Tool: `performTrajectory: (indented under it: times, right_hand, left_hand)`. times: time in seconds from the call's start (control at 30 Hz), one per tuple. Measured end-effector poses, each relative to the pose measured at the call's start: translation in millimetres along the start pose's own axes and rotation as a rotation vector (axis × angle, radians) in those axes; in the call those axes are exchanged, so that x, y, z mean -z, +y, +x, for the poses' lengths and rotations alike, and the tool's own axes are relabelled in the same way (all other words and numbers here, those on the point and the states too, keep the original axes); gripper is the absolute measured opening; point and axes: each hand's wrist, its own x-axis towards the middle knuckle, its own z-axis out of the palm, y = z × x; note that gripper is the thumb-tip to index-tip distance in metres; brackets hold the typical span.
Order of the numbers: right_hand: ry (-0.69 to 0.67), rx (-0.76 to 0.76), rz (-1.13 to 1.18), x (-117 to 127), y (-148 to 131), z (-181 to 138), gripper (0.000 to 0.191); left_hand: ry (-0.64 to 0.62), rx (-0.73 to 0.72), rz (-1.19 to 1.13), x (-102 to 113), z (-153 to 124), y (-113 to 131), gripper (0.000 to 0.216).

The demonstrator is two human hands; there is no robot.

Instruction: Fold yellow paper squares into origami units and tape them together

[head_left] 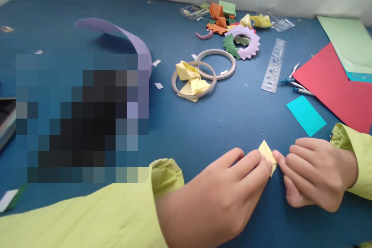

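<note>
Fingers of the left hand (pixel 222 195) pinch folded yellow paper (pixel 264 148); the right hand (pixel 319 174), fingers mostly curled, touches its edge, turquoise sheet (pixel 306 116) beyond them

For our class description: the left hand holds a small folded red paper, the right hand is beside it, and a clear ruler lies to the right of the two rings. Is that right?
Not quite: in the head view, the small folded paper is yellow. The left hand holds it, the right hand is beside it, and the clear ruler lies to the right of the two rings.

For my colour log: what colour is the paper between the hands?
The paper is pale yellow, clearest in the head view.
</note>
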Motion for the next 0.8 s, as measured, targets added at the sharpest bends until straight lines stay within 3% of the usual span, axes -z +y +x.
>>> performTrajectory:
  times: [0.27,0.5,0.8]
  right_hand:
    - [0.085,-0.021,0.039,1.6,-2.7,-2.3,0.024]
    - [0.024,-0.059,0.034,2.3,1.7,-2.2,0.029]
    - [0.023,-0.024,0.127,-0.7,-2.1,-5.0,0.019]
  left_hand:
    - [0.064,-0.008,-0.006,2.2,-4.4,2.0,0.039]
    - [0.072,-0.041,-0.017,1.3,-1.0,0.4,0.041]
    - [0.057,-0.024,-0.024,1.0,-0.2,0.1,0.041]
